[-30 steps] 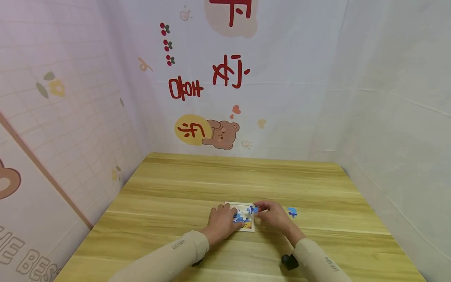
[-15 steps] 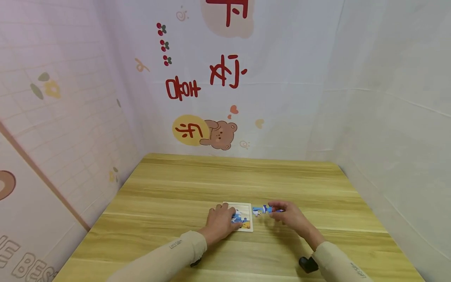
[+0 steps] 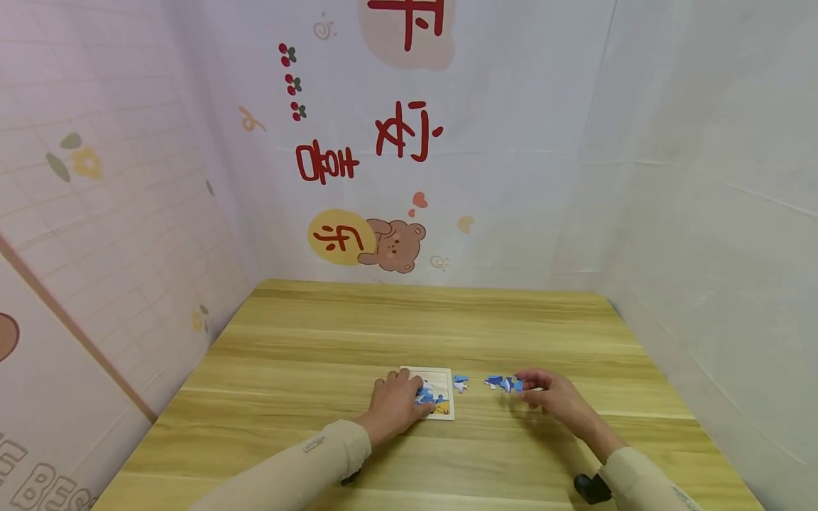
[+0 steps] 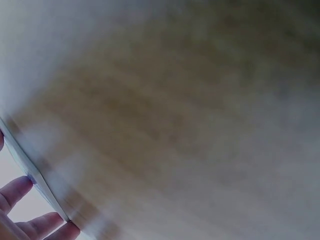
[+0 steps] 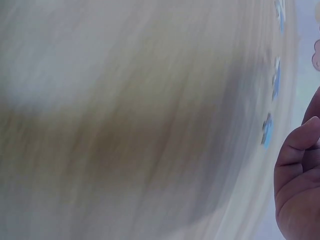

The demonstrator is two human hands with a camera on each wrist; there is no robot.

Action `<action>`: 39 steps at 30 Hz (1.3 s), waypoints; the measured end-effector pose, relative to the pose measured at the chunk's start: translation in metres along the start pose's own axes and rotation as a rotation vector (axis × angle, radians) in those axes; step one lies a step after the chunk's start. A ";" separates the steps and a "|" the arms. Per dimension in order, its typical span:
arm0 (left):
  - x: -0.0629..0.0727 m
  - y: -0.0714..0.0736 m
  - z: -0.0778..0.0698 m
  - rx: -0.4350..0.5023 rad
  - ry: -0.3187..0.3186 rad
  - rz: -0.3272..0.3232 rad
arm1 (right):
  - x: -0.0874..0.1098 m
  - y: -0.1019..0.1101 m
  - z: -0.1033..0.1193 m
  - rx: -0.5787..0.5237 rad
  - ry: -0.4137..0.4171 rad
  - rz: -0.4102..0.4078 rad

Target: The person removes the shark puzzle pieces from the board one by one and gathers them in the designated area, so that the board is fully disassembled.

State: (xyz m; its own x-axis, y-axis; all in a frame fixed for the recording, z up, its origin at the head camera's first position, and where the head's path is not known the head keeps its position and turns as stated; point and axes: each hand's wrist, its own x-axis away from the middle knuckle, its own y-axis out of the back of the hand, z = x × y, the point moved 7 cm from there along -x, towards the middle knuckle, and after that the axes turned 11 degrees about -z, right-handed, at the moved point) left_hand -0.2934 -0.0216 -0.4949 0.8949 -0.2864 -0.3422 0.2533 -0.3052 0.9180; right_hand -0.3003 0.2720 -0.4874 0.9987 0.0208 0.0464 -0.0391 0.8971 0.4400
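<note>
Since right grip (image 3: 554,399) moved rightward | its hold: cannot tell | left grip (image 3: 393,404): wide, on tray (image 3: 451,399)

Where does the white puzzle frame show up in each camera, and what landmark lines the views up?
Head: the white puzzle frame lies below the centre, partly under the left hand.
Left wrist: the white puzzle frame is a thin slanting strip at lower left.
Right wrist: not in it.
Shared landmark: the wood-grain tabletop, visible in all three.
</note>
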 end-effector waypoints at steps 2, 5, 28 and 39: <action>0.000 0.001 0.000 0.002 -0.003 -0.003 | 0.001 0.004 -0.004 -0.002 -0.010 -0.004; 0.000 0.000 0.000 0.005 -0.007 -0.015 | 0.003 0.008 -0.010 0.000 -0.005 0.007; 0.001 0.003 0.000 0.000 -0.008 -0.009 | 0.011 0.021 -0.044 0.011 -0.031 0.127; 0.000 0.001 -0.001 -0.005 -0.015 -0.006 | 0.012 0.021 -0.042 0.073 -0.023 0.135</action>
State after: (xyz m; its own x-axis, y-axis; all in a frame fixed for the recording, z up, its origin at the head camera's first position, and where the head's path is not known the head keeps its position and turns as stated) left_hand -0.2930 -0.0212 -0.4941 0.8876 -0.2983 -0.3510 0.2609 -0.3025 0.9168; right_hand -0.2879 0.3092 -0.5154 0.9832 0.1284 0.1295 -0.1762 0.8523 0.4924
